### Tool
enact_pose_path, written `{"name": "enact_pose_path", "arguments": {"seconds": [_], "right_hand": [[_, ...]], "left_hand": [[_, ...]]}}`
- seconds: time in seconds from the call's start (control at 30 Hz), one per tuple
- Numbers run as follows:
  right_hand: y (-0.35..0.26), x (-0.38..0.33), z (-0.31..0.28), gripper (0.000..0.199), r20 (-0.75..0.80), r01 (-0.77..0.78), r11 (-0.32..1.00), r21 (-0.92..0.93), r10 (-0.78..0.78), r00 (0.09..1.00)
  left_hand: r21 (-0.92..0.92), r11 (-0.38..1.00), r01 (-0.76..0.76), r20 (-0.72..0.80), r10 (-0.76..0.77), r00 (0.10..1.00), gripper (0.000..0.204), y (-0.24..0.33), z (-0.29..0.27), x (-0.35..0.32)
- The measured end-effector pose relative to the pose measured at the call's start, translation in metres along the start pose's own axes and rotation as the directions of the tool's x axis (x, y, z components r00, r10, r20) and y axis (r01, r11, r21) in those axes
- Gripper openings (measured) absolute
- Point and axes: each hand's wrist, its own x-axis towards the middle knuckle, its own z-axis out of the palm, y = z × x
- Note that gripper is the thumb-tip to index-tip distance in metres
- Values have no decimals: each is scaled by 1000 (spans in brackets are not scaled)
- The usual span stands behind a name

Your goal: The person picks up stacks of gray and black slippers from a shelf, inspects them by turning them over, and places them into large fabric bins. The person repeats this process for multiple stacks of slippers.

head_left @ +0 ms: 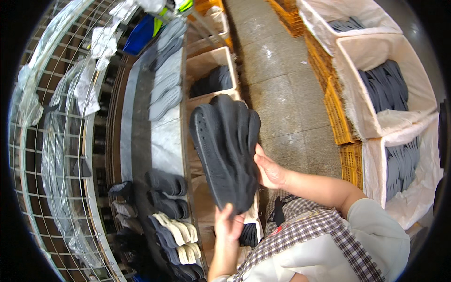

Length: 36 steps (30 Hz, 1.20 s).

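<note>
Above the gap between the workbench and the aisle I hold a stack of black shoe soles [223, 150], pressed together side by side and tilted upright. My left hand [230, 224] grips its lower end, fingers partly hidden behind it. Along its right side my right hand [270, 170] is closed on the stack, with the thumb showing and the other fingers out of sight. On the bench to the left lie grey soles [167, 101] farther off, black soles [167, 183] nearer, and cream soles [176, 229] closest to me.
A long workbench [167, 145] runs along my left, beside a wire rack [58, 155] hung with plastic sheeting. Lined bins of dark soles stand by the bench, including a far bin [232, 66]. Across the tiled aisle [286, 108] are orange crates [334, 105] and lined bins [350, 94].
</note>
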Motion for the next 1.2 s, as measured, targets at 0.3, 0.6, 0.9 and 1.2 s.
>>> {"name": "enact_pose_path", "arguments": {"seconds": [0.3,0.6,0.9,1.2], "right_hand": [[-47,-78,21,96,-80,-72,974,-217,56,995],[-22,-86,67,105,-213,-36,874,-485,-78,974],[1,-75,83,102,-196,33,829,-559,-171,966],[-2,-66,48,110,-63,71,566,-822,-214,975]], "left_hand": [[587,778,-225,441,-74,894,97,-6,15,18],[77,993,-84,518,32,855,72,-25,-14,77],[120,990,-73,649,-23,760,68,-16,-31,98],[171,972,-161,584,32,811,61,-11,-30,103]]}}
